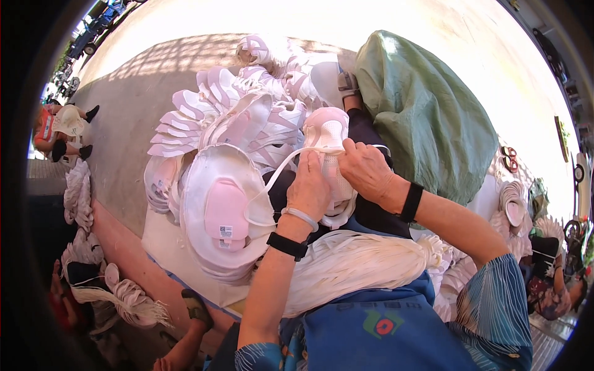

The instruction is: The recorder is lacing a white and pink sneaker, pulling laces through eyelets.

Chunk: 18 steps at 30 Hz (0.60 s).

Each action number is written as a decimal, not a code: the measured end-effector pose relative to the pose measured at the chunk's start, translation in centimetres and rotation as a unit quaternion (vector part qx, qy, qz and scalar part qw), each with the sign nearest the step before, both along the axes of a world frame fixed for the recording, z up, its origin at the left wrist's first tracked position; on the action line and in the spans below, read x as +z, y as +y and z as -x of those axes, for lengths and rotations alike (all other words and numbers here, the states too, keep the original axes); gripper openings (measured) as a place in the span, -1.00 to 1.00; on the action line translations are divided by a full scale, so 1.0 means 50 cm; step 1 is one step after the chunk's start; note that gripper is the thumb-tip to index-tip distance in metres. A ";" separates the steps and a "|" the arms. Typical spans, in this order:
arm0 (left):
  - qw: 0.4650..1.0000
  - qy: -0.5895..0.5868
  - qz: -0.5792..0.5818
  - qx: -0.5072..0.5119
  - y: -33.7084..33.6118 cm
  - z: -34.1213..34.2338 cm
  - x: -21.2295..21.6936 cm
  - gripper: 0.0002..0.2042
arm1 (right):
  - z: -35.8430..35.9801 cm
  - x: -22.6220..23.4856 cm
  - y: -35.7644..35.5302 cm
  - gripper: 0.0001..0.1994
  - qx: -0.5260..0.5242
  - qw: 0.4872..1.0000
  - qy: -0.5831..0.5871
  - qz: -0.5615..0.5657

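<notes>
A pink and white shoe upper (327, 127) lies over my lap, its toe pointing away from me. Across its lacing area runs a white shoelace (284, 168), which loops out to the left. My left hand (309, 188) grips the upper's left side, fingers closed near the eyelets. On the other side my right hand (372, 174) is closed in a pinch on the shoelace; a bit of lace shows beyond its knuckles. The exact fingertip contact is partly hidden. Below both hands, a thick bundle of white shoelaces (359, 263) stretches over my blue apron (371, 328).
Nested shoe uppers (257, 247) stand just left of my left forearm, with fanned piles of uppers (192, 117) beyond. A green cloth-like cover (427, 117) bulges at the far right. Other people sit at both edges, one by more laces (127, 297) at lower left.
</notes>
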<state>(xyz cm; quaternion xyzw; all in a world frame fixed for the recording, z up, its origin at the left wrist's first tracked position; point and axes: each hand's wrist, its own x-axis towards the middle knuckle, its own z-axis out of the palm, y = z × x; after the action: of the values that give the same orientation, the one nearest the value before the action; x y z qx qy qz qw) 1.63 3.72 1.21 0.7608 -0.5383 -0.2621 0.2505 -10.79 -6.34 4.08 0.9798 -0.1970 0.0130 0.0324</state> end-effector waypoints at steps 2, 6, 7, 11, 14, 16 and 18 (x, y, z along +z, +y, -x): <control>0.998 -0.052 0.045 0.001 0.005 -0.001 -0.016 -0.53 | -0.013 0.008 0.008 -0.91 0.013 0.998 0.047 0.046; 0.997 -0.040 0.068 0.012 0.005 0.001 -0.019 -0.52 | -0.005 -0.003 -0.010 -0.89 0.036 0.999 0.017 0.011; 0.996 -0.042 0.077 0.008 0.006 0.000 -0.023 -0.52 | 0.000 -0.007 -0.011 -0.89 0.041 0.999 0.019 0.009; 0.999 0.004 0.032 -0.019 0.000 -0.004 -0.003 -0.42 | 0.001 -0.010 0.024 -0.79 0.090 0.985 -0.119 -0.083; 0.999 0.016 0.043 -0.014 0.011 -0.012 -0.007 -0.38 | -0.007 0.009 0.049 -0.80 0.025 0.974 -0.151 -0.170; 0.998 0.032 0.044 0.012 0.007 -0.010 0.002 -0.40 | -0.006 0.014 0.037 -0.87 -0.059 0.930 -0.245 -0.267; 0.997 0.048 0.045 0.038 0.006 -0.010 0.005 -0.42 | -0.003 0.013 0.019 -0.90 -0.091 0.897 -0.266 -0.340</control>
<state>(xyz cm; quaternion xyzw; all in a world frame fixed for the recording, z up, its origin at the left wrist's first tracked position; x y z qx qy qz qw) 2.13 4.02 1.44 0.7551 -0.5078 -0.2645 0.3195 -10.66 -5.40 4.74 0.8690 -0.2786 0.2023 -0.3554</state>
